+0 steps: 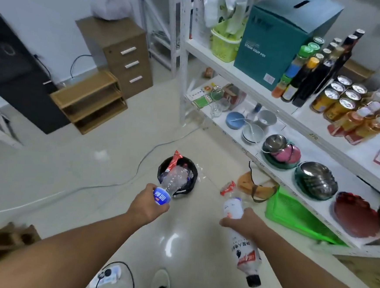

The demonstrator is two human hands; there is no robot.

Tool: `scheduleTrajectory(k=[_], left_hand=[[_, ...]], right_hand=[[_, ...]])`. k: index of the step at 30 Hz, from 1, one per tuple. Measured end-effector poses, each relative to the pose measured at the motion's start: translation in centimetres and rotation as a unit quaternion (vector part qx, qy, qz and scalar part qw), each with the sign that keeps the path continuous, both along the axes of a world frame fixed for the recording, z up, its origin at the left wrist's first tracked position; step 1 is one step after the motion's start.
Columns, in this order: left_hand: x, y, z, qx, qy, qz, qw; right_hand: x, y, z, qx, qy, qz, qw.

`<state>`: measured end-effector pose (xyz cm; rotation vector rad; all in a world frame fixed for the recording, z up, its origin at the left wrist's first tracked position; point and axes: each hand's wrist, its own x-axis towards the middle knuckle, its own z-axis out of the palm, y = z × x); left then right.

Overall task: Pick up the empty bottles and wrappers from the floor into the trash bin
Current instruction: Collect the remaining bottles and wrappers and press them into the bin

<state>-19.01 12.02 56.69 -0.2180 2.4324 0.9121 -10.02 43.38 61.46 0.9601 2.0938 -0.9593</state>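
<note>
While both arms are stretched forward, a clear bottle (172, 179) is gripped at its blue-labelled end by the left hand (149, 203), fingers closed around it, its far end held over the black trash bin (192, 170). A white bottle (242, 241) is clasped by the right hand (243, 222), black cap pointing back. Beyond that grip, a red wrapper (228, 187) lies on the floor (119, 161).
</note>
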Motion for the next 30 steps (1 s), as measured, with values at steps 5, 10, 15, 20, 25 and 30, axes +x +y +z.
scheduleTrajectory(k=[5, 10, 15, 20, 25, 30], left_hand=[[-3.3, -3.4, 0.3, -0.016, 0.001, 0.038, 0.999], [-6.3, -3.2, -0.8, -0.01, -0.011, 0.052, 0.999], [-9.5, -1.8, -2.7, -0.011, -0.038, 0.071, 0.997], [-13.9, 0.0, -4.8, -0.029, -0.061, 0.09, 0.994], [-18.8, 1.8, -8.2, -0.018, -0.078, 0.107, 0.991], [-24.5, 3.1, -13.2, -0.005, -0.073, 0.087, 0.994]], right_hand=[[-4.6, -3.2, 0.5, -0.034, 0.002, -0.004, 0.999], [-9.7, -4.1, -0.5, -0.056, 0.002, 0.005, 0.998], [-14.9, -3.2, -3.7, -0.104, -0.026, -0.017, 0.994], [-20.3, -1.4, -7.5, -0.15, -0.054, -0.056, 0.986], [-24.4, -1.0, -11.2, -0.159, -0.077, -0.059, 0.982], [-28.0, -2.2, -16.5, -0.144, -0.075, -0.05, 0.986]])
